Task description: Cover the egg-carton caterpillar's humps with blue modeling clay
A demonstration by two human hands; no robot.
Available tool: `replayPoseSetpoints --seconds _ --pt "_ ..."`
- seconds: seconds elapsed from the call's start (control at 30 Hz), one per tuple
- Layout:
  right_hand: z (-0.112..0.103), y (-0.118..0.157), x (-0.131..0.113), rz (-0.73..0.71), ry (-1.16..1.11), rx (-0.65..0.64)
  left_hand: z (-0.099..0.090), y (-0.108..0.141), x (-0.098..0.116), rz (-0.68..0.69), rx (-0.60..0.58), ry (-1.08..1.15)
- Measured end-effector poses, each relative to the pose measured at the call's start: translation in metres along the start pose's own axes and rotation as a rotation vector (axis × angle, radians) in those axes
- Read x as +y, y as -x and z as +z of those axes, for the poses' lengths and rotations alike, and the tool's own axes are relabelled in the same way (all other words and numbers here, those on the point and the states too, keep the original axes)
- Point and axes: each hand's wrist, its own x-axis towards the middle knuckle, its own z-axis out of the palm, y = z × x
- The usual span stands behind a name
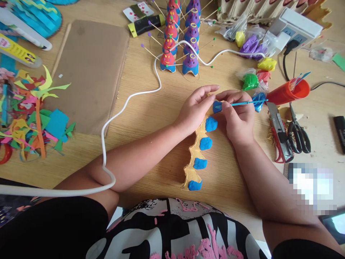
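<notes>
A yellow egg-carton strip [198, 138] lies on the wooden table, with several blue clay pieces [206, 143] along its right side. My left hand [196, 106] rests at the strip's upper end, fingers closed around its far edge. Between the thumb and fingers of my right hand [238, 115] is a thin blue tool [246, 103]. Its flat tip touches the topmost blue clay piece [217, 107], close to the left fingertips.
Red and purple painted carton figures [167, 61] with sticks stand beyond the hands. A white cable [129, 99] crosses my left forearm. On the right are a red cup [300, 89], cutter [280, 133] and scissors [298, 135]. Cardboard [94, 72] and paper scraps [37, 126] lie left.
</notes>
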Motion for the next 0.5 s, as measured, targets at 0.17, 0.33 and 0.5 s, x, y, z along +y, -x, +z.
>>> replayPoseSetpoints --seconds 0.17,0.33,0.5 --pt "0.0001 -0.0007 0.0005 0.016 0.020 -0.011 0.0004 0.0010 0.0008 -0.024 -0.003 0.027" --pt "-0.0004 -0.0003 -0.0007 0.023 0.024 -0.008 -0.0002 0.0025 0.0003 -0.033 -0.012 0.023" --pt "-0.0006 -0.0005 -0.0014 0.016 0.030 -0.031 -0.0005 0.0021 0.0009 -0.024 -0.012 0.001"
